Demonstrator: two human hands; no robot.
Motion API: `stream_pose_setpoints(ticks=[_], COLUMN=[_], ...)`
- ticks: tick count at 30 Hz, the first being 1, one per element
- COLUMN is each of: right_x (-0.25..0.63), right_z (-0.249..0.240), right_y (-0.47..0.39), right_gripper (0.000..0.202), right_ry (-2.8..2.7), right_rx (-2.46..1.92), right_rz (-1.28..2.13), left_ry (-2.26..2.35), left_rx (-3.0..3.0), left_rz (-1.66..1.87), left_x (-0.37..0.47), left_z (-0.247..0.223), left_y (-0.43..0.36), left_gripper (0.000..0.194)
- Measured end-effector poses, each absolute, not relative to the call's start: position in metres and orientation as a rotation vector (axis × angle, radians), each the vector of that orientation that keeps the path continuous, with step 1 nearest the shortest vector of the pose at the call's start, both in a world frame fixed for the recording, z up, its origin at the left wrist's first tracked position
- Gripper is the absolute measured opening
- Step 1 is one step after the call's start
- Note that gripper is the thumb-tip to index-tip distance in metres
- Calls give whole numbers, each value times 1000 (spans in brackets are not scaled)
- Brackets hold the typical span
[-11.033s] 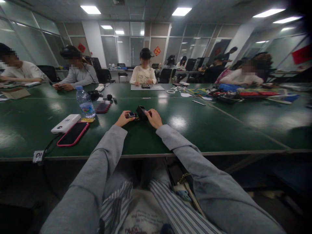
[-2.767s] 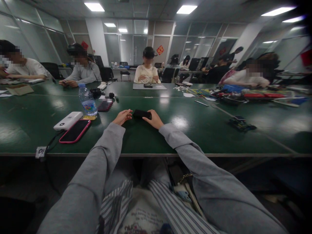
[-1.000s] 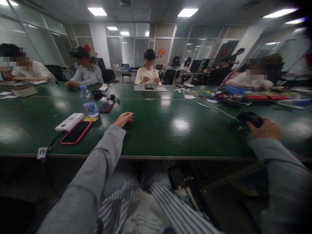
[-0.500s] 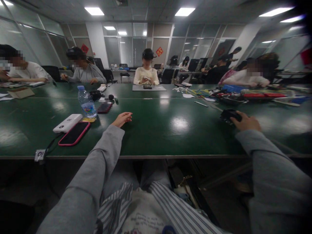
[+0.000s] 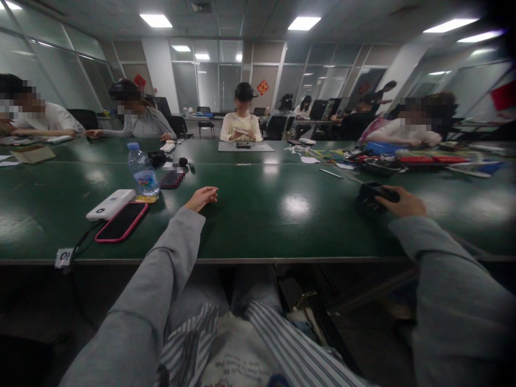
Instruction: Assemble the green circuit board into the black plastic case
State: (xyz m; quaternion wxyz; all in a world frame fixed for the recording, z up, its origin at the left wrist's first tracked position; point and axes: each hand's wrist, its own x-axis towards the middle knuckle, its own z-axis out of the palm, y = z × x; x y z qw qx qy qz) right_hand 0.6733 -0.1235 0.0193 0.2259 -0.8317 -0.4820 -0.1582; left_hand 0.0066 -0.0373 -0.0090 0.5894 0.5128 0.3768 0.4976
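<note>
On the right side of the green table [image 5: 258, 226], my right hand [image 5: 406, 202] is closed around a black boxy object [image 5: 368, 198]. Pale marks show on its near side, and its exact kind cannot be made out. My left hand [image 5: 200, 199] lies at the left of centre over the tabletop, fingers loosely bent and a little apart, holding nothing. To the left of that hand are a phone with a pink edge [image 5: 122, 222], a white power bank [image 5: 110, 205] and a water bottle with a blue cap [image 5: 144, 171].
Behind the bottle lie a dark phone [image 5: 172, 178] and small black items. A pen [image 5: 330, 173] and a pile of cables and tools [image 5: 382, 161] spread at the far right. Opposite, a person [image 5: 242, 121] sits at a grey mat [image 5: 226, 147]; other people sit along the table.
My right hand has shifted slightly left with the black object, which has turned so more of its near side shows. My left hand has stayed in place.
</note>
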Motion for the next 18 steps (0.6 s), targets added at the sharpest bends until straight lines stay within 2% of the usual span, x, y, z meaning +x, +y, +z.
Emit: stream_pose_setpoints(ticks=[3,8,11,18], right_x=[675,673,668,645], right_z=[17,12,12,22], right_y=[-128,-132,-134,-145], right_gripper=[53,54,55,57], right_ry=[-1293,-1129,-1031,-1303], right_rx=[-2259,-2268,-2310,-2201], right_rz=[-330,-393,-300,-248], left_ry=[877,878,872,865], left_rx=[1199,1210,1221,1225], left_rz=[1155,1157,1150,1144], left_x=[7,6,5,4], left_z=[-9,-10,-11,-12], left_y=[-38,-37,-35,-34], left_gripper=[17,17,16,18])
